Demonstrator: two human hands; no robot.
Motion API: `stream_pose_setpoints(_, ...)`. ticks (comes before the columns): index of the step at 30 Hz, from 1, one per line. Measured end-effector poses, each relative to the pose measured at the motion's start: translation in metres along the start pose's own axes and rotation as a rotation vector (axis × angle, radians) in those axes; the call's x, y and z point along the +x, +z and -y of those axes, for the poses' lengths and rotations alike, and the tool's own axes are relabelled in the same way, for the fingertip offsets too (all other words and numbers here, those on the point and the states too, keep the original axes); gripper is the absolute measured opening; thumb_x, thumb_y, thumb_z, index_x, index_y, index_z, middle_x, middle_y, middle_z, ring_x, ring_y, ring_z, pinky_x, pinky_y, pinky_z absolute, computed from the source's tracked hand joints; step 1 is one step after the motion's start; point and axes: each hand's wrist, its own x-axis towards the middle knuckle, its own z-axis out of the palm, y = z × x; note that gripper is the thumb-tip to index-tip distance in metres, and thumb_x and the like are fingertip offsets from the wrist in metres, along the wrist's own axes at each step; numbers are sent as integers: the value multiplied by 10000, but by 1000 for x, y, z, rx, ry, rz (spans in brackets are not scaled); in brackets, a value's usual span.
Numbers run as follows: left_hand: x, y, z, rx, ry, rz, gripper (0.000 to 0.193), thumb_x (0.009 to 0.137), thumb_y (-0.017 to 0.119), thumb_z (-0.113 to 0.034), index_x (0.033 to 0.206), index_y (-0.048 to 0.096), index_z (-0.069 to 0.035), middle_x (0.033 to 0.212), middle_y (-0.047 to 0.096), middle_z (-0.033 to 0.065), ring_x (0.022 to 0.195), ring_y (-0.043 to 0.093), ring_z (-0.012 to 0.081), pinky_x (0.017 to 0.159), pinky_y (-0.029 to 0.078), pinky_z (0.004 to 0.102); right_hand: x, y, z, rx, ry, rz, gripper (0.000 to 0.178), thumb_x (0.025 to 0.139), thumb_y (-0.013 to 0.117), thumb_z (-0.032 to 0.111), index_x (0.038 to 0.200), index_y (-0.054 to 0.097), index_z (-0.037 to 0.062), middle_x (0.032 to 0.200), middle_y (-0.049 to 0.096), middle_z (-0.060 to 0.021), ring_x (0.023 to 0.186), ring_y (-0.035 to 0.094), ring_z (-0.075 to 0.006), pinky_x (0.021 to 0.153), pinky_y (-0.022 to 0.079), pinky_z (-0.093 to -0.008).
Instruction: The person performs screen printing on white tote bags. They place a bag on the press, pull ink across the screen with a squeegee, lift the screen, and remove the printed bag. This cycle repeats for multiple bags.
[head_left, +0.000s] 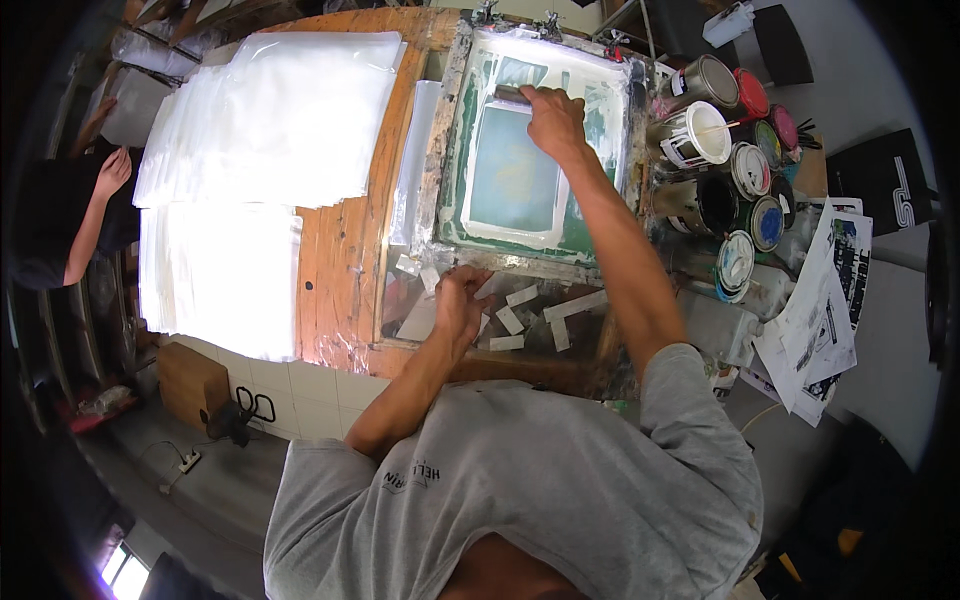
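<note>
The right hand held the squeegee toward the far end of the screen; it seemed light, stiff, best held mid-back. The left hand's grip couldn't be told.

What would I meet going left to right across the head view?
Co-worker's bare hand, glossy translucent plastic sheets, green rectangular framed mesh screen, open round can of white paint, black-and-white printed paper sheets.

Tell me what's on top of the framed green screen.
The right hand grips a dark, flat tool toward the far end of the screen; whitish smears border its paler middle. The surface beneath hand and tool is covered.
</note>
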Motion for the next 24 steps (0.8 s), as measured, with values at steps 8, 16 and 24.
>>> stream_pose_setpoints(8,-17,9,-13,36,67,41,239,836,608,-109,1052,506,-108,1047,609,100,1116,610,295,956,426,547,-164,-28,67,69,-199,-139,453,780,611,16,1226,640,89,1111,650,-122,1078,597,-299,892,408,-532)
stream_pose_setpoints(16,-64,62,-74,-74,287,321,149,814,608,11,956,564,12,973,666,174,1030,681,361,1068,465,534,-166,-149,95,119,-178,-135,228,812,661,183,996,621,54,881,655,-169,867,627,-357,751,442,-491)
stream_pose_setpoints(24,69,56,-140,968,944,-471,220,962,595,-176,960,653,36,1018,648,166,1058,620,347,952,459,493,-78,-250,79,62,-221,-268,605,928,604,559,866,710,-34,708,678,-231,617,678,-339,628,544,-463)
